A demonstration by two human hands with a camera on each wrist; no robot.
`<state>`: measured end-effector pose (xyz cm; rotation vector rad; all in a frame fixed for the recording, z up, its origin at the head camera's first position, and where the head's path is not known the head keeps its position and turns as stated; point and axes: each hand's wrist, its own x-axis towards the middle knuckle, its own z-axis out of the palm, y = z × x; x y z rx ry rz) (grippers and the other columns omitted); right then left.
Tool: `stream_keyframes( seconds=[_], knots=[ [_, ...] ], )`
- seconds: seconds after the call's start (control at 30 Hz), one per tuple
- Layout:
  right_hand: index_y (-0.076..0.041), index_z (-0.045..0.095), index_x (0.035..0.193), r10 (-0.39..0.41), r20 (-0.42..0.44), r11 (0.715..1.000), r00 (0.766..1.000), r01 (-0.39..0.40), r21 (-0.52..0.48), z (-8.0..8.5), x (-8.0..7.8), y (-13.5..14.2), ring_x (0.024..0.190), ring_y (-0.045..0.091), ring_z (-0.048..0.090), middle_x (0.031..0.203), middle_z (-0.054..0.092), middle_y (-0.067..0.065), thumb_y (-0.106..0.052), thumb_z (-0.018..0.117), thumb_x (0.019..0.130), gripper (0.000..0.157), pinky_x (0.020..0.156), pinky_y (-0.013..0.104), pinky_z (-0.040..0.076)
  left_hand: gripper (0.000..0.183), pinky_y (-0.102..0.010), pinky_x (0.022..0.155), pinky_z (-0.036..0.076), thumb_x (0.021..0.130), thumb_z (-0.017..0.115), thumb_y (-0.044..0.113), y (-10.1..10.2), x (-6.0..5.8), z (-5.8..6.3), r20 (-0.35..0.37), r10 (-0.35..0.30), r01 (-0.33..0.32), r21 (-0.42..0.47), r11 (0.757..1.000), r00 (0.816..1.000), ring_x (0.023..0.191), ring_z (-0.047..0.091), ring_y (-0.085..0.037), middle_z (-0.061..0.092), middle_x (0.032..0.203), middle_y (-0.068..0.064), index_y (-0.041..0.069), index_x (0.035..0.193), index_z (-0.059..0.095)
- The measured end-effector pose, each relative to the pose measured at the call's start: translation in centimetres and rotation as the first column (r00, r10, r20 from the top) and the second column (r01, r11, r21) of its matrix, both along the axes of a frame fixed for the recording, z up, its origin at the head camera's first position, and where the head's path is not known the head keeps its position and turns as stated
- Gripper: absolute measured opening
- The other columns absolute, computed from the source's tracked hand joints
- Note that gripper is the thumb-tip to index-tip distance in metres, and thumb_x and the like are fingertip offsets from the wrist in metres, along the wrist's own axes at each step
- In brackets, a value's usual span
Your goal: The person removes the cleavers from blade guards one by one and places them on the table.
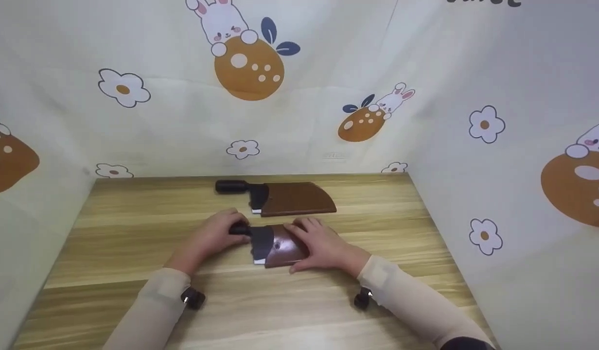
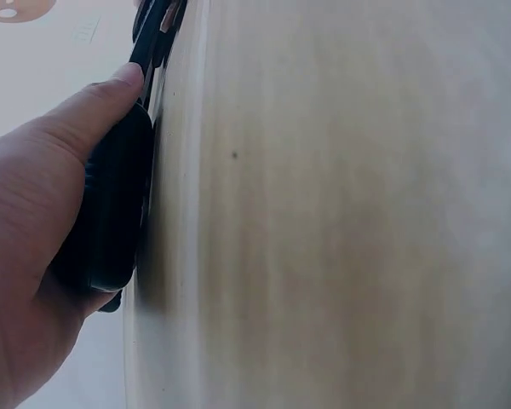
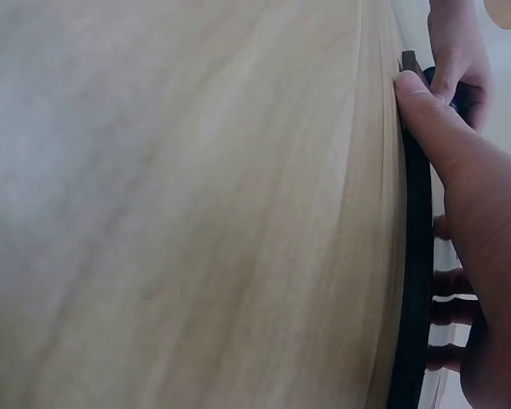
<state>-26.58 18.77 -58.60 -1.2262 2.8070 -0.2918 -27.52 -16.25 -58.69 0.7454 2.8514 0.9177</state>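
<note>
While the left hand (image 1: pixel 217 234) curls its fingers round the cylindrical black handle (image 2: pixel 119 209), the right hand (image 1: pixel 325 247), spread wide, grips the glossy brown sheath (image 1: pixel 285 253) by opposite edges; this black-bladed cleaver (image 1: pixel 262 243) lies on yellowish wood-grain table (image 1: pixel 265 301), second brown-sheathed, black-handled cleaver (image 1: pixel 299 198) beyond.

Two cleavers (image 1: pixel 275 198) (image 1: pixel 270 246) are being carried by one table (image 1: pixel 280 311), the farther being set at 12 o'clock from the nearer. Two brown sheaths (image 1: pixel 299 199) (image 1: pixel 284 249) are being counted, one per cleaver. Two hands (image 1: pixel 217 233) (image 1: pixel 325 247) are being seen, at 9 and 3 o'clock. Six printed flowers (image 1: pixel 123 89) and four printed fruits (image 1: pixel 249 70) are being displayed around.
</note>
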Motion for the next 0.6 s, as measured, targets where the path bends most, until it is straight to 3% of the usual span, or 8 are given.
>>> stream_keyframes(
  seconds=[0.33,0.6],
  knots=[
    [-0.026,0.038,0.173,0.009,-0.026,1.0,1.0,-0.009,-0.003,-0.3,-0.5,0.0,0.142,0.032,0.047,0.156,0.048,0.011,-0.095,0.069,0.08,0.12,0.12,0.054,0.044,0.039,-0.053,0.098,0.058,0.09,0.092,0.041,0.1,-0.4,0.4,-0.03,-0.002,0.001,-0.043,0.999,1.0,0.102,0.067,-0.023,0.068,0.106,0.002,0.016,0.116,0.078],
    [-0.024,0.04,0.172,0.034,-0.061,0.999,0.998,-0.036,-0.027,0.1,-0.3,0.6,0.138,0.031,0.051,0.152,0.05,0.013,-0.093,0.073,0.078,0.121,0.119,0.05,0.047,0.035,-0.051,0.094,0.059,0.092,0.09,0.044,0.4,-0.1,1.2,-0.038,-0.013,0.011,-0.051,0.999,0.999,0.099,0.067,-0.02,0.067,0.106,0.006,0.02,0.116,0.078]
  ],
)
